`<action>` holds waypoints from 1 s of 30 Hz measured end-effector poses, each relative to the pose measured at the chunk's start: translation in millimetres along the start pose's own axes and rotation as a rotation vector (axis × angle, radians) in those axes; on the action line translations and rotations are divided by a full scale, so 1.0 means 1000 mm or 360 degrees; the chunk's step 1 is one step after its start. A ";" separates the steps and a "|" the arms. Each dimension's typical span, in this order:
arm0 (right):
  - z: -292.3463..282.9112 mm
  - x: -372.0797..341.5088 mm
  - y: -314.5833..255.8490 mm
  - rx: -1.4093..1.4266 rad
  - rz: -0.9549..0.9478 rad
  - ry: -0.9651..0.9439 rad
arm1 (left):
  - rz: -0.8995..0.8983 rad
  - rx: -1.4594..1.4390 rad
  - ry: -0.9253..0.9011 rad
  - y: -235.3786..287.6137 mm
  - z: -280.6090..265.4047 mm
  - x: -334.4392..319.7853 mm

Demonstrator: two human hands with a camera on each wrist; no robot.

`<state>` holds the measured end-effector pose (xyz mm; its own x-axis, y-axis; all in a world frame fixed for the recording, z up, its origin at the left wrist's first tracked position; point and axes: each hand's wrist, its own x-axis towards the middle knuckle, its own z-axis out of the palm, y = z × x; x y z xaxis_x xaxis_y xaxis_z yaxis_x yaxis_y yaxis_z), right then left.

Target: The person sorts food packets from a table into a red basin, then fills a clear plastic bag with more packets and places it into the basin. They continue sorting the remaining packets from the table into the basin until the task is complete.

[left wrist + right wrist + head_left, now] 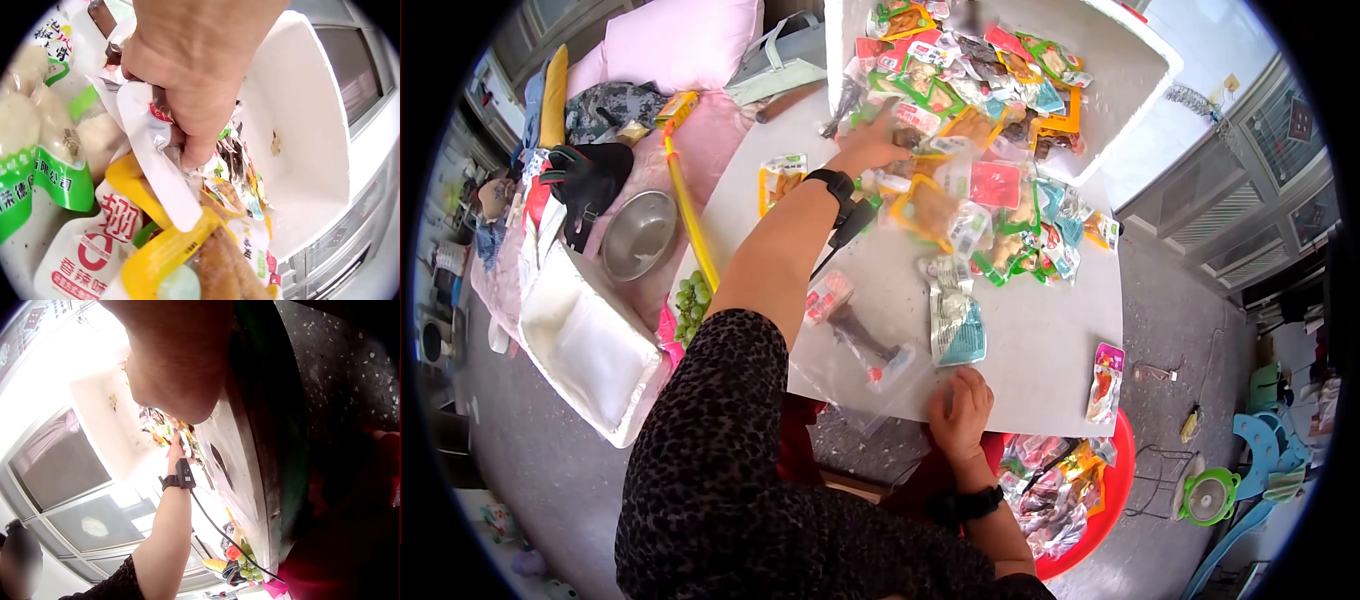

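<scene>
My left hand (872,148) reaches across the table to the heap of snack packets (975,125) at the mouth of a tipped foam box. Seen from the left wrist, the thumb and fingers pinch a white-edged snack packet (165,181), its contents mostly hidden by the hand. Yellow-edged packets (187,250) and green-and-clear packets (62,175) lie around it. My right hand (962,415) rests at the table's near edge, fingers loosely bent and holding nothing. Just beyond its fingertips lies a teal and silver packet (957,315).
The white foam box (1128,70) lies at the far side, opening toward me. A clear bag (865,345) lies left of centre on the table (1040,370). Below the right edge stands a red basin (1122,480) of packets. An empty foam box (590,340) sits left.
</scene>
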<state>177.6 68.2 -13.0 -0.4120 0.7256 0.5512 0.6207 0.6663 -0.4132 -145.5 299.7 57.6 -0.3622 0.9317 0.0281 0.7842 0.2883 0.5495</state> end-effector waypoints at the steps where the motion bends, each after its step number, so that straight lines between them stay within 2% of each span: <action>1: 0.000 0.000 0.000 -0.0003 -0.0005 0.0008 | 0.0032 0.0011 0.0032 0.000 0.001 -0.002; 2: 0.000 0.000 -0.001 -0.0004 -0.0004 0.0003 | 0.0066 0.0023 0.0063 0.001 0.001 -0.005; 5: -0.001 0.000 0.000 -0.0019 -0.0008 0.0010 | -0.0061 -0.0151 -0.0090 0.010 -0.006 -0.020; 8: 0.002 -0.002 0.000 -0.0006 -0.0009 0.0040 | 0.0097 -0.0387 -0.0050 0.012 -0.013 -0.048; 11: 0.002 -0.003 0.001 -0.0020 -0.0030 0.0068 | 0.0098 -0.0443 0.0029 0.024 -0.029 -0.094; 14: 0.004 -0.003 0.001 -0.0005 -0.0045 0.0130 | 0.0016 0.0046 0.0401 0.029 -0.033 -0.135; 17: 0.001 -0.003 -0.002 -0.0007 -0.0018 0.0122 | 0.0225 0.0124 0.0397 0.012 -0.024 -0.166; 18: 0.003 -0.004 0.000 -0.0020 -0.0017 0.0125 | 0.0214 0.0023 0.0486 0.005 -0.013 -0.171; 21: 0.008 -0.006 0.002 -0.0055 -0.0022 0.0140 | 0.0033 -0.0563 0.0222 -0.023 0.010 -0.162; 24: 0.007 -0.007 0.003 -0.0060 -0.0037 0.0149 | 0.0210 -0.0670 0.0613 -0.025 0.013 -0.171; 27: 0.008 -0.006 0.003 -0.0068 -0.0051 0.0152 | -0.0021 -0.1035 0.0650 -0.016 0.010 -0.187; 28: 0.009 -0.006 0.004 -0.0077 -0.0043 0.0145 | -0.0159 -0.1261 0.0537 -0.009 0.005 -0.195; 30: 0.008 -0.006 0.004 -0.0054 -0.0031 0.0152 | -0.0192 -0.1601 0.0533 -0.003 -0.003 -0.205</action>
<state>177.1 68.0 -24.1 -0.3599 0.6917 0.6261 0.6359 0.6729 -0.3778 -75.0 107.4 52.8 -0.6498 0.7567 0.0712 0.0130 -0.0827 0.9965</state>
